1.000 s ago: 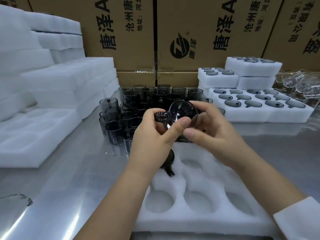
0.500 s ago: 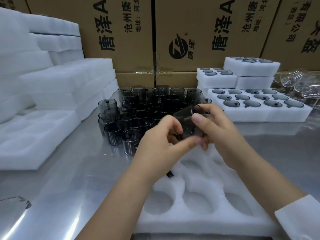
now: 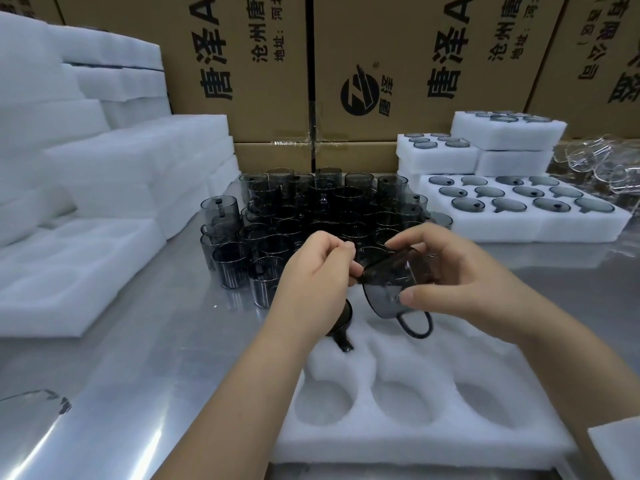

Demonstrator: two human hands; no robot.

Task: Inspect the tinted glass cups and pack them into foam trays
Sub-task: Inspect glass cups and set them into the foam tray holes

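Observation:
A dark tinted glass cup (image 3: 389,291) lies tilted on its side in the air above the white foam tray (image 3: 429,434), its handle hanging low toward me. My right hand (image 3: 460,282) grips it round the body, thumb in front. My left hand (image 3: 317,275) pinches its rim at the left. Under my left hand another tinted cup (image 3: 341,329) sits in the tray's far-left pocket, partly hidden. A crowd of several tinted cups (image 3: 311,216) stands on the steel table behind my hands.
Filled foam trays (image 3: 519,223) are stacked at the back right, with clear glassware (image 3: 602,164) beyond them. Blank foam trays (image 3: 69,271) pile up at the left. Cardboard boxes (image 3: 381,64) wall the back. A tinted cup edge (image 3: 41,400) shows at the lower left.
The cup went from facing me with its mouth up high to lying on its side lower over the tray, handle now down. Both hands came down with it.

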